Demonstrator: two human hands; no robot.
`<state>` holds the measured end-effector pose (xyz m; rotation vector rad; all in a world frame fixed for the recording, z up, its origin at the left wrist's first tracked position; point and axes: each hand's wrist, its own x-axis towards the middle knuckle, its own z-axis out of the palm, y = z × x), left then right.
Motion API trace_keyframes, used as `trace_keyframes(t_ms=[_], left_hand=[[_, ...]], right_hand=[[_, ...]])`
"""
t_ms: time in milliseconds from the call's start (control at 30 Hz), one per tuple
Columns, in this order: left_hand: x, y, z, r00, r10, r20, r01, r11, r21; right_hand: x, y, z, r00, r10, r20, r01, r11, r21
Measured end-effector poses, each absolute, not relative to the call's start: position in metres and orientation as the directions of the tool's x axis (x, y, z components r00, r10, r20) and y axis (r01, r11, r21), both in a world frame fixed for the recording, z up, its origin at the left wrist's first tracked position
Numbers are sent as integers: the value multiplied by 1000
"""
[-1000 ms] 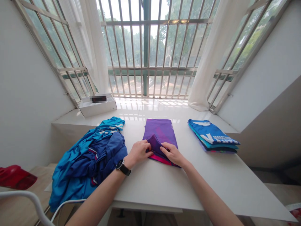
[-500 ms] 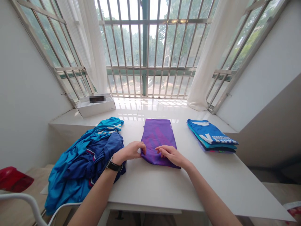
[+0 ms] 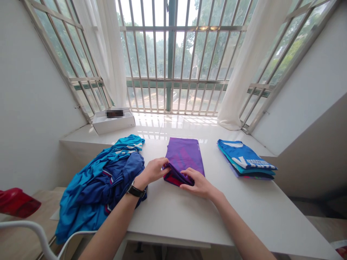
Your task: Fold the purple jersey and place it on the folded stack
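Observation:
A purple shirt (image 3: 184, 151), folded into a rectangle, lies on the white table in front of me. Its near edge is lifted, and a red layer shows beneath. My left hand (image 3: 154, 169) pinches the raised fabric at the near left corner; a black-strapped watch sits on that wrist. With fingers curled round the same edge, my right hand (image 3: 196, 183) grips the cloth toward the near right corner. The right fingertips are partly hidden by the fabric.
To the left, a loose heap of blue clothes (image 3: 103, 187) hangs toward the table's front edge. A folded stack of shirts (image 3: 245, 159) lies at the right. A white box (image 3: 114, 124) stands on the windowsill, and a white chair frame (image 3: 35, 227) is at lower left.
Both hands have drawn up the shirt's near edge and are bending it away from me, exposing the red layer. My right hand has moved down to the edge and closed on it.

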<state>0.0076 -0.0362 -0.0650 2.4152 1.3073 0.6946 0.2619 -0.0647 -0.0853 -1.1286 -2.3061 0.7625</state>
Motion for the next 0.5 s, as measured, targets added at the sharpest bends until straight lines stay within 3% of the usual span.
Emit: trace_keyframes(t_ms=[100, 233, 500], left_hand=[[11, -41, -58, 399, 890, 222, 810, -455, 370], [14, -47, -55, 380, 921, 84, 894, -389, 224], [27, -54, -74, 511, 856, 85, 836, -517, 185]], right_hand=[[257, -68, -92, -561, 806, 188, 620, 560, -550], [252, -68, -98, -526, 822, 220, 659, 557, -506], [250, -64, -101, -519, 813, 266, 645, 576, -502]])
